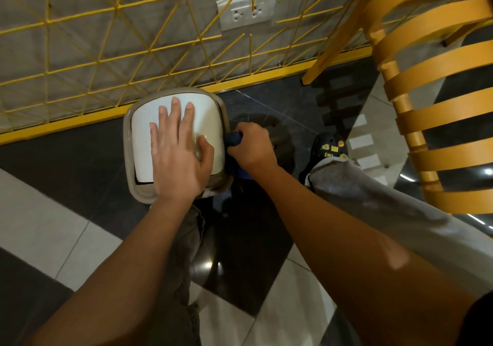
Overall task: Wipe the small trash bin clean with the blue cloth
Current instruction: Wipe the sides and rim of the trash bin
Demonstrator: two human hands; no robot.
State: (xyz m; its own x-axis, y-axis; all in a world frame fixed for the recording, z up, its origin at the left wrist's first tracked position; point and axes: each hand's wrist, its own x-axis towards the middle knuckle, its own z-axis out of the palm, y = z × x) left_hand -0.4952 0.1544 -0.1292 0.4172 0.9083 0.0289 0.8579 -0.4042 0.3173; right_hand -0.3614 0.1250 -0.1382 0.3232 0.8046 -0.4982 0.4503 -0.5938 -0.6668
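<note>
Left hand [176,150] lies spread on the trash bin's lid [208,110], steadying it, while right hand [250,145] grips the blue cloth [234,138], apparently wiping its side.

Single head-worn wide-angle view, facing steeply down, close above trash bin [141,132] on floor [53,225].

Bin [141,137] lid is showing as smooth white matt plastic, its grey rim looking glossier. Cloth [234,138] is looking like soft dark-blue fabric. Floor [34,212] tiles are shining glossy, reflecting lights near and right. Far grid [66,124] is looking like yellow painted metal. Wall [24,4] is reading matt grey, slightly rough. Chair [458,156] slats at right are looking like smooth painted wood. Trousers [360,185] are showing as grey cloth.
</note>
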